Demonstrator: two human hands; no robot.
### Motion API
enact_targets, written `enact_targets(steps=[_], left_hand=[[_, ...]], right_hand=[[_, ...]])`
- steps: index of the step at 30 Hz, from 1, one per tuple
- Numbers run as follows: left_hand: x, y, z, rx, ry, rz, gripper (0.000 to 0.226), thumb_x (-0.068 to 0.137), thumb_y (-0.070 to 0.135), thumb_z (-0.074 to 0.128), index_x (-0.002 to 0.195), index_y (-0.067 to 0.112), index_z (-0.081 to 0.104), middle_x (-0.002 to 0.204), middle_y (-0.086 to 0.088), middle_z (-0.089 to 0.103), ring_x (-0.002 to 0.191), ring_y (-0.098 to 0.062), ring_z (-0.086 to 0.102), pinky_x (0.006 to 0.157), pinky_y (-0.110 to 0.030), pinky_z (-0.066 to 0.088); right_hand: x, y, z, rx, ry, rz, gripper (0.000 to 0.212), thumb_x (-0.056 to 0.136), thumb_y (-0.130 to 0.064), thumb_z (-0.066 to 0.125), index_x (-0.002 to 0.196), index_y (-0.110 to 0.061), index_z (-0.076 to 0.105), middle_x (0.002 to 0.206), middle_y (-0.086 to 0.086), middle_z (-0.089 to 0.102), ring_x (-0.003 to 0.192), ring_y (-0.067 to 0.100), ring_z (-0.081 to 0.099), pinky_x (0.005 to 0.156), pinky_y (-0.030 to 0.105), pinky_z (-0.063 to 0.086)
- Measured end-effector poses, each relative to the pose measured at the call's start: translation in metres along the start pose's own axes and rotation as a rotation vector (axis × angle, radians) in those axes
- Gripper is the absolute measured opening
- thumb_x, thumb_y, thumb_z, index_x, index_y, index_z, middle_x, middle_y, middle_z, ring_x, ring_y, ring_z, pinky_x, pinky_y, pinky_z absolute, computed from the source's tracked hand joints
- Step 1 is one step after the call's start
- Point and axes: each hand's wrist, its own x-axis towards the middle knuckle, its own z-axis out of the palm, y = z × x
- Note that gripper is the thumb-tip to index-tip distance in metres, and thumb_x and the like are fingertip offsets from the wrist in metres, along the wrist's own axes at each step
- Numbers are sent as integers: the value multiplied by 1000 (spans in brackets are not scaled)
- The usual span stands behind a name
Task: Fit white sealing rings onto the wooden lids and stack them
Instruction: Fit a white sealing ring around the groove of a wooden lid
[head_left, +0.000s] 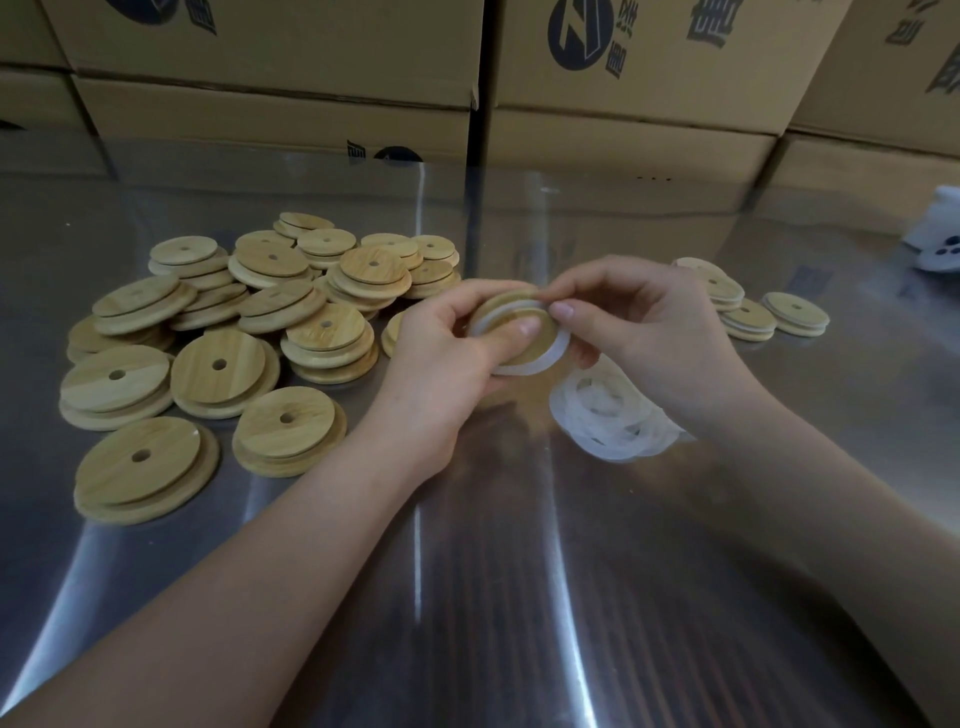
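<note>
Forearms (291, 545) meet at one wooden lid (511, 304): left hand (441, 364) grips it, right hand (644, 332) pinches a white ring (545, 359) only partly seated. Right of the grip, few ringed lids (748, 319) lie stacked; leftward many bare lids (223, 364) wait, so it is early, I judge.

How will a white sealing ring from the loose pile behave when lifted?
Probably floppy: the ring on the held lid sags off its edge. Likely light, being thin and translucent. Rings in the pile overlap, so may cling or tangle.
</note>
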Motion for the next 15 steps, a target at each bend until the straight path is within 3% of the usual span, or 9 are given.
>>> enact_targets(steps=[3,5,7,9,15], left_hand=[[1,2,-2,23,52,83,25,84,2,71,94,25,74,98,1,74,98,-17,70,88,-39,57],[1,2,-2,16,88,116,25,82,0,72,92,24,73,94,1,75,95,-15,70,84,-32,56],[1,2,-1,14,104,134,26,81,-2,72,91,22,71,92,1,75,92,-14,71,80,-28,55],[0,2,0,22,109,141,25,81,-3,71,92,20,69,94,-2,75,94,-16,71,85,-34,57],[-1,1,0,46,90,138,24,83,-3,69,95,16,62,94,-3,75,92,-15,71,87,-35,57]], right_hand=[[-1,-1,2,-21,31,-51,16,87,-3,69,92,-18,69,86,9,69,74,28,64,64,36,57],[-1,0,3,-65,54,-63,17,86,-5,70,92,-19,66,86,2,67,79,23,66,71,39,57],[-1,2,4,-98,73,-54,15,85,-6,72,91,-18,66,86,-3,67,80,17,66,74,36,56],[-2,4,6,-118,84,-44,12,85,-6,72,89,-16,67,85,-5,68,79,12,66,73,29,54],[-2,6,9,-134,142,-55,11,85,-3,71,88,-13,69,85,-3,70,80,10,68,75,22,53]])
